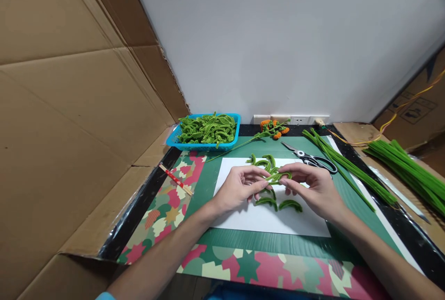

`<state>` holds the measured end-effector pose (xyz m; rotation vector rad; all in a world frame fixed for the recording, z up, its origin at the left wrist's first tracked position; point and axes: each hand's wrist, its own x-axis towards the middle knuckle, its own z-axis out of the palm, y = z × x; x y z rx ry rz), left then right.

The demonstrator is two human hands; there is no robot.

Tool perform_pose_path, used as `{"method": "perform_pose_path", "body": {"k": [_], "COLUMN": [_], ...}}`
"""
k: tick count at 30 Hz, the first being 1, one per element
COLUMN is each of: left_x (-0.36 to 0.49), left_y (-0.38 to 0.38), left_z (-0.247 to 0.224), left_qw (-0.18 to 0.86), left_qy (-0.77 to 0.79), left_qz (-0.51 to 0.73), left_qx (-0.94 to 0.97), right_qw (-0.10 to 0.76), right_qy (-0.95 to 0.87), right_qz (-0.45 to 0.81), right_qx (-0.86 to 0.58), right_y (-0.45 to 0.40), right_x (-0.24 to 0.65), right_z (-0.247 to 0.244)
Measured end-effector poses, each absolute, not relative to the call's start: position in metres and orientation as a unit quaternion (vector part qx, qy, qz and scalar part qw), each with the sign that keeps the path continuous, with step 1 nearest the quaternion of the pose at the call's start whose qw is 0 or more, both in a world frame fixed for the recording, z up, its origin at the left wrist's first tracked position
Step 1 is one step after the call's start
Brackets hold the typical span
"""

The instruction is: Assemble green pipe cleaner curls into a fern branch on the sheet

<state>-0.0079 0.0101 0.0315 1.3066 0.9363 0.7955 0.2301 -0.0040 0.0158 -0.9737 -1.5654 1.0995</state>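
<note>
A looped green fuzzy stem piece (278,178) is pinched between both hands above a white sheet of paper (236,220). My left hand (242,184) grips its left end with thumb and fingertips. Its right end is between the thumb and fingers of my right hand (311,188). Several curved green pieces lie on the paper beyond and below my hands, among them one (291,205) near my right hand and another (267,202) beside it. My fingers partly hide the pieces in the middle.
A blue basket (203,146) heaped with green pieces stands at the back left. Nearby are an orange-flowered stem (276,128), black-handled scissors (311,158), red-wrapped chopsticks (176,179), long green stems (351,170), another green bundle (410,170) and a metal blade (399,194).
</note>
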Motion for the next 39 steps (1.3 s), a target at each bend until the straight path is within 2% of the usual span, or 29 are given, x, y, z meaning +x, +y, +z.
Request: {"method": "perform_pose_path", "body": {"k": [6,22,39], "left_x": [-0.0088,-0.0081,-0.0035], "left_y": [0.0111,0.0141,0.0116], "left_z": [0.0305,0.0312,0.0348], "left_qw": [0.629,0.665,0.636], "left_qy": [0.409,0.402,0.408], "left_qz": [0.347,0.343,0.341], "left_qx": [0.562,0.528,0.559], "right_qw": [0.505,0.558,0.531], "right_qy": [-0.625,-0.632,-0.674], "right_qz": [0.462,0.384,0.324], "right_qx": [-0.376,-0.376,-0.399], "right_y": [-0.0064,-0.0105,-0.0111], "right_x": [0.2299,0.2276,0.2289], "right_z": [0.0167,0.0242,0.0213]}}
